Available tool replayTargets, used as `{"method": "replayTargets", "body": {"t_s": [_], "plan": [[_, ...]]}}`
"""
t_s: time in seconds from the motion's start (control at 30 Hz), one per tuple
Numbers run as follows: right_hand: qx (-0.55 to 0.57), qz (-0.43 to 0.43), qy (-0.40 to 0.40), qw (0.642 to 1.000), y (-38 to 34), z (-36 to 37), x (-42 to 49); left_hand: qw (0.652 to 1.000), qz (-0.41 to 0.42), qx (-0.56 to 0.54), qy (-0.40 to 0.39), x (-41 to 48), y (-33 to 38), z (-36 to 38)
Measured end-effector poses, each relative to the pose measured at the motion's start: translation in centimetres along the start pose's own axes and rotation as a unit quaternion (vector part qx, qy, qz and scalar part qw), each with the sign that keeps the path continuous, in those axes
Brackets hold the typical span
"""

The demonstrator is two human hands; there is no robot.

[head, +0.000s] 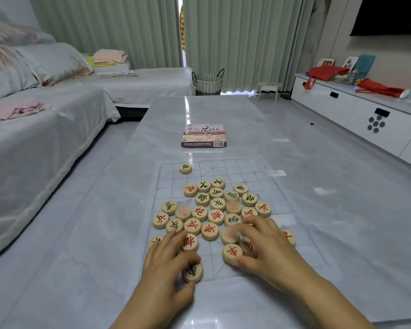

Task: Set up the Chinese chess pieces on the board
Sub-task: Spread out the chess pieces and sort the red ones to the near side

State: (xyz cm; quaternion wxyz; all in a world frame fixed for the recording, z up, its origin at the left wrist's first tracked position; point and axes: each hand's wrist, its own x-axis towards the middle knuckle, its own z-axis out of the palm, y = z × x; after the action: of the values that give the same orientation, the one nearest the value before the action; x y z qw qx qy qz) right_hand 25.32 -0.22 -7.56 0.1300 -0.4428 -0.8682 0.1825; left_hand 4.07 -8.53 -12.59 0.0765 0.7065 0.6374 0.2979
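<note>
Left hand [169,262]: pinches a black piece [193,271] at the near edge of the board [242,172].
Black piece: probably goes to the far side, away from this hand.
Pile [214,210]: jumbled mid-board, just beyond both hands.
Right hand [263,248]: fingers spread over pieces, thumb touching a red piece [232,254].

Your board [237,168] lies on the near half of the table [223,110], with the box [204,136] just beyond its far edge. The pieces [217,204] crowd its middle and near part, and a lone piece [185,168] sits far left. Your left hand [166,260] holds the nearest piece [193,272]; your right hand [268,248] lies on pieces to its right.
</note>
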Motion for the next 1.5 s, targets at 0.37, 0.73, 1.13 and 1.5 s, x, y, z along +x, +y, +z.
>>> {"method": "replayTargets", "body": {"t_s": [0.37, 0.73, 1.13, 1.5], "plan": [[-0.054, 0.041, -0.043, 0.997, 0.0, -0.6, -0.6, 0.998, -0.053, 0.022, -0.034, 0.2, 0.5, -0.5], [0.022, 0.005, 0.004, 1.000, -2.5, -0.3, -0.1, 0.992, -0.108, -0.046, -0.038, 1.5, 1.2, -1.6], [-0.005, 0.001, 0.036, 0.999, -2.6, 1.7, -1.2, 0.990, -0.133, -0.039, -0.019, 1.9, 0.5, -1.9], [0.050, 0.230, 0.104, 0.966, 6.6, -5.3, -2.2, 0.999, -0.029, 0.009, 0.043, 3.5, 3.7, 0.2]]}}
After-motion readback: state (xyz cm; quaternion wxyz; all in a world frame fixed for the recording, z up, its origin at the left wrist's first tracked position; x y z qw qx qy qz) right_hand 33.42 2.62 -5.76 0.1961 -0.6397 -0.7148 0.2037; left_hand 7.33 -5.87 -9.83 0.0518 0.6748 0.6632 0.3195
